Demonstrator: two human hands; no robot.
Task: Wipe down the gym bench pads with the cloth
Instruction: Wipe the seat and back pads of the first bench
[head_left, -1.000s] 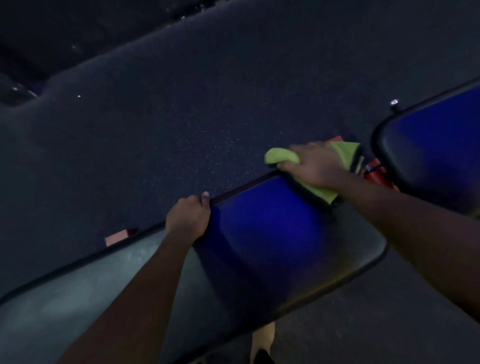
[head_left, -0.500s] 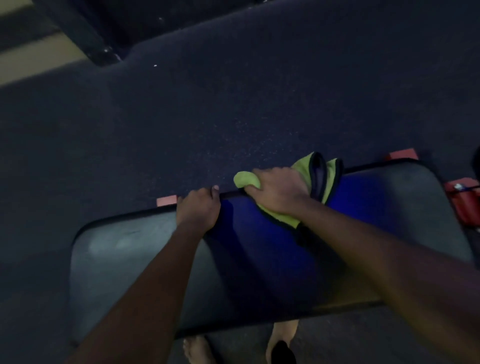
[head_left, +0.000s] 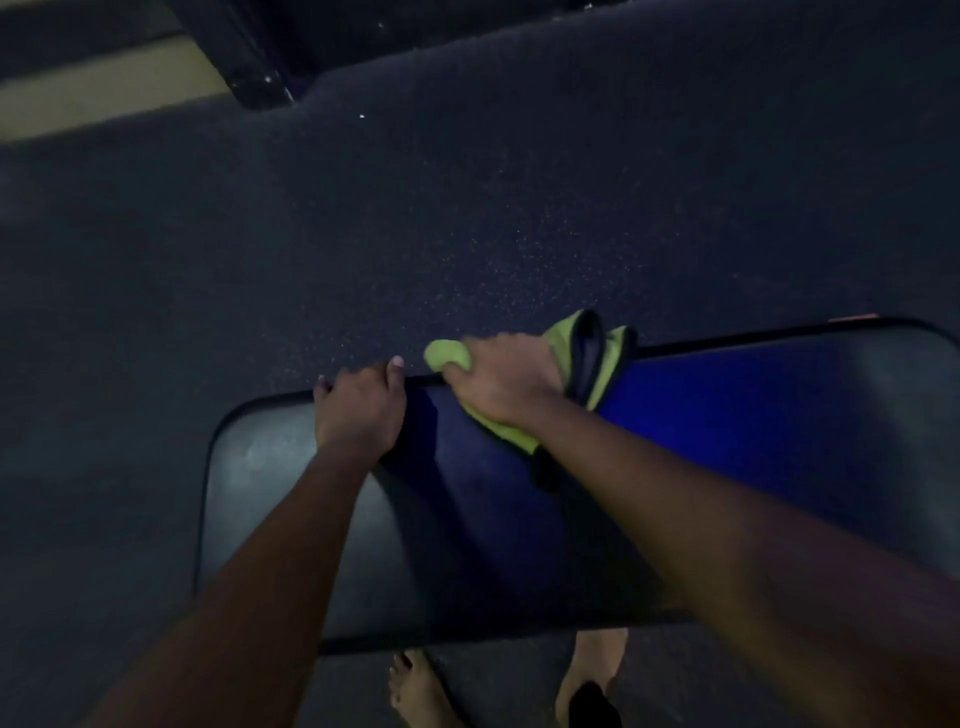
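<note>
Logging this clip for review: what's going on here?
A person leans over a dark bench pad and wipes it. The right hand holds a bunched yellow-green cloth against the pad's far edge. The left hand grips that same edge just beside it, with the fingers curled over. The person's bare feet show on the floor at the pad's near side.

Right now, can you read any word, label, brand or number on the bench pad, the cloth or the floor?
No text can be read.
The blue padded bench pad shows no label or brand on its visible top.
The yellow-green cloth with dark trim shows no print, but the right hand covers part of it.
The dark speckled floor bears no sign.
The picture is dim and slightly blurred, so small marks could be missed.
</note>
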